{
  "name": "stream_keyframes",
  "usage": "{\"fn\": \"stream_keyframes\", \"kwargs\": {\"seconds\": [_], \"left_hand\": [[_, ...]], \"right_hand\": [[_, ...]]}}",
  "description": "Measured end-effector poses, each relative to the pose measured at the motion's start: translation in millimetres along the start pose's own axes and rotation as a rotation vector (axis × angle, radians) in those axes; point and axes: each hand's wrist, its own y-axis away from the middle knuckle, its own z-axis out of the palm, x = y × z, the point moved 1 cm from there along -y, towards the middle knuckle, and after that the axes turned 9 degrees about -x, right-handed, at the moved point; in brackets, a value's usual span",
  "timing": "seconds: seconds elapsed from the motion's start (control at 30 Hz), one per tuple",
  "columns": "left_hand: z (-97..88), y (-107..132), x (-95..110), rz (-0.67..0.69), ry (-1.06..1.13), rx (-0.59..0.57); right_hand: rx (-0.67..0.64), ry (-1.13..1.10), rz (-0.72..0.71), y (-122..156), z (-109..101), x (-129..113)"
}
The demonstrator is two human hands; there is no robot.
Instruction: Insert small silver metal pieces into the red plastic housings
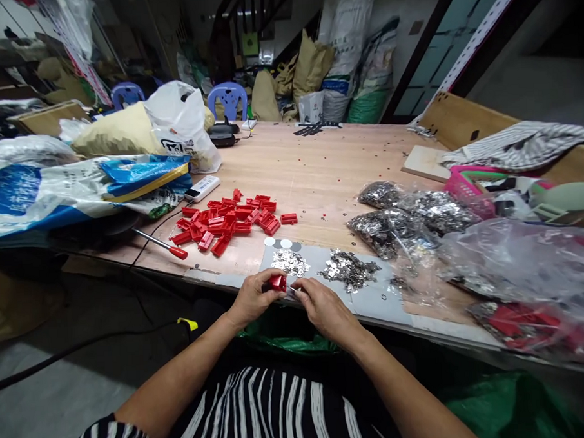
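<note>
Left hand (pixel 251 298) pinches a red plastic clip (pixel 277 283), steadying it. Right hand (pixel 319 302) presses a small metal piece into it, just below the loose metal pile (pixel 290 262).

Small red plastic piece (pixel 277 282), blocky and rectangular, pinched between fingertips of left hand (pixel 253 298) at near table edge, lying roughly level. Thin silvery metal part (pixel 291 288), too small for detail, just right of the grip and touching the red piece's right end, pinched by fingertips of right hand (pixel 323 306). Beyond the grip, two loose heaps of small shiny metal parts (pixel 290 262) on a grey sheet. Farther beyond and a little left, pile of matching red pieces (pixel 227 223), scattered flat on the wood.
</note>
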Motion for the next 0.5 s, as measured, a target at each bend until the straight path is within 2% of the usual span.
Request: {"fn": "stream_keyframes", "kwargs": {"seconds": [0.2,0.5], "left_hand": [[-3.5,0.5,-4.0,-0.018,0.165,-0.030],[-6.4,1.3,-2.8,-0.013,0.241,-0.045]], "right_hand": [[0.025,-0.015,-0.035,7.1,-6.9,4.2],[0.035,0.005,-0.082,4.2,1.0,1.5]]}}
